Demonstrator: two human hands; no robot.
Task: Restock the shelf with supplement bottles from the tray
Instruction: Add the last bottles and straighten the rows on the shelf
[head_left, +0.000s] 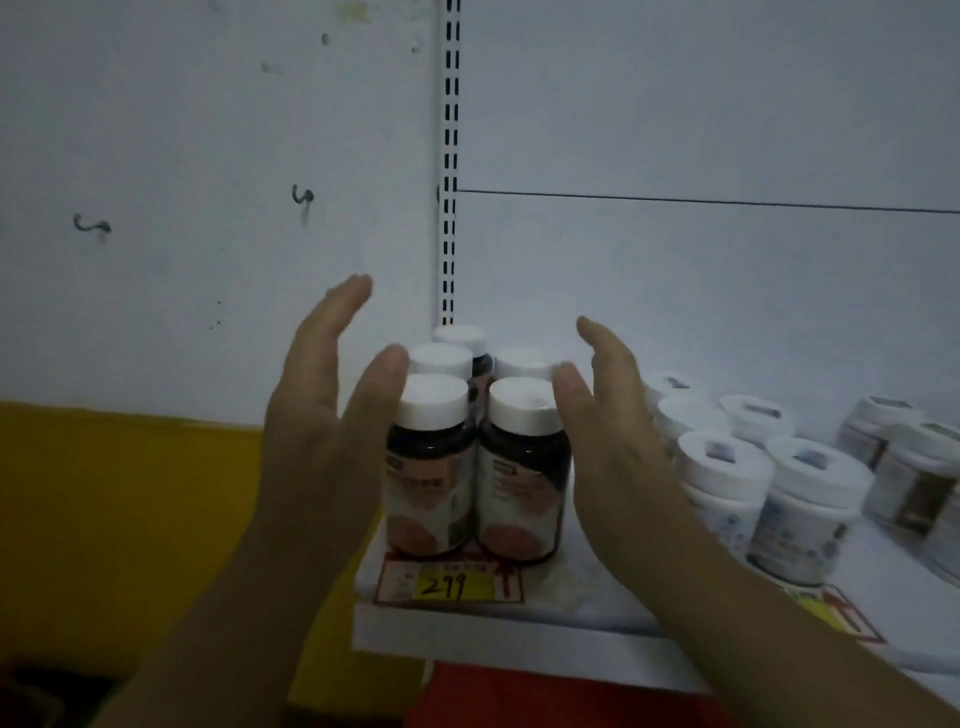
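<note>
Several dark supplement bottles with white caps stand in a tight cluster at the left end of a white shelf. The front left bottle and front right bottle carry pale labels with an orange patch. My left hand is flat against the cluster's left side, its thumb touching the front left cap. On the other side my right hand does the same, thumb on the front right cap. Both hands have their fingers straight and apart. No tray is in view.
A yellow price tag reading 299 lies on the shelf front under the cluster. White jars with wide lids stand to the right, and more jars further right. A slotted upright rises behind the cluster. A white and yellow wall lies left.
</note>
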